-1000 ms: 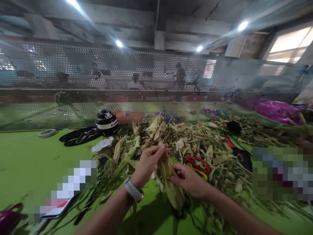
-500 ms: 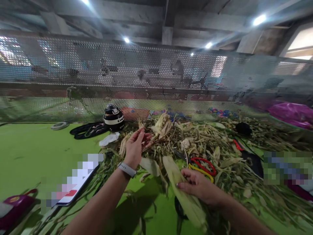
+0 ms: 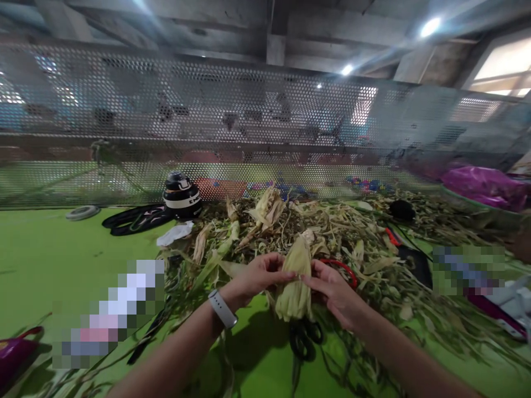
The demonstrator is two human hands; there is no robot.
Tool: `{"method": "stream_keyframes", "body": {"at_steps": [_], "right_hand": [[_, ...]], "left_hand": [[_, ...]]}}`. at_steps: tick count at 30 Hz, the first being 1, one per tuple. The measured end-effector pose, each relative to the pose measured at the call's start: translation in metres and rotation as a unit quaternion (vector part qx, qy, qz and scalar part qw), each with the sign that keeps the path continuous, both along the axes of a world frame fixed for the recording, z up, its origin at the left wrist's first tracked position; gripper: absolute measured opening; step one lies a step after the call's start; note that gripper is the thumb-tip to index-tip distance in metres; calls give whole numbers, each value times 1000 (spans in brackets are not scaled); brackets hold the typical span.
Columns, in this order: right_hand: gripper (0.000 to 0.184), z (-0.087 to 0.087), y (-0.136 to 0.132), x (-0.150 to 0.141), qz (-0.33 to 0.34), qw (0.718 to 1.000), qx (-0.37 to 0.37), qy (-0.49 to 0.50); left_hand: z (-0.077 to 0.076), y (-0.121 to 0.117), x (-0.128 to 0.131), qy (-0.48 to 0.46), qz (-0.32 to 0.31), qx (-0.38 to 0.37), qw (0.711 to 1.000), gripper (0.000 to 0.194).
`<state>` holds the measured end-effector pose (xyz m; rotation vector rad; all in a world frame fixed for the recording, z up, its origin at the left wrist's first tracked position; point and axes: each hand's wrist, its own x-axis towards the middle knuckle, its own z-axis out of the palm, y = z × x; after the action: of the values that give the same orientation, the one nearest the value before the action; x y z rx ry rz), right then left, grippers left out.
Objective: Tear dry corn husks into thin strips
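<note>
A pale yellow-green corn husk [image 3: 295, 301] stands upright in front of me, gathered at the top and wider below. My left hand [image 3: 263, 276] pinches its left side, thumb across the front. From the right, my right hand [image 3: 337, 290] grips the same husk, and the two thumbs nearly meet at its middle. Just below it, black scissor handles [image 3: 305, 338] lie on the green tabletop [image 3: 240, 365]. Behind my right hand shows the red handle [image 3: 346, 272] of another pair of scissors, partly hidden. A stripped green-white stalk of husk [image 3: 215, 257] lies left of my left hand.
A heap of dry husks and leaves [image 3: 348, 224] spreads across the back and right. At the back left are a black jar-like container [image 3: 182, 199], a black strap coil [image 3: 139, 218] and white paper [image 3: 174, 234]. A perforated screen [image 3: 249, 119] stands behind; a purple bag [image 3: 483, 185] is far right.
My left hand has come down and right from the heap to the husk. The husk, earlier tilted in my right hand alone, is now upright between both hands.
</note>
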<state>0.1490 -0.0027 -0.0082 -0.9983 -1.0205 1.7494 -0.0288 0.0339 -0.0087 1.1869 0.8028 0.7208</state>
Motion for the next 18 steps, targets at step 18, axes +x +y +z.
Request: {"method": "stream_keyframes", "body": {"at_steps": [18], "right_hand": [[37, -5, 7, 5, -71, 993, 57, -69]], "left_hand": [[0, 2, -9, -5, -44, 0, 999, 40]]}}
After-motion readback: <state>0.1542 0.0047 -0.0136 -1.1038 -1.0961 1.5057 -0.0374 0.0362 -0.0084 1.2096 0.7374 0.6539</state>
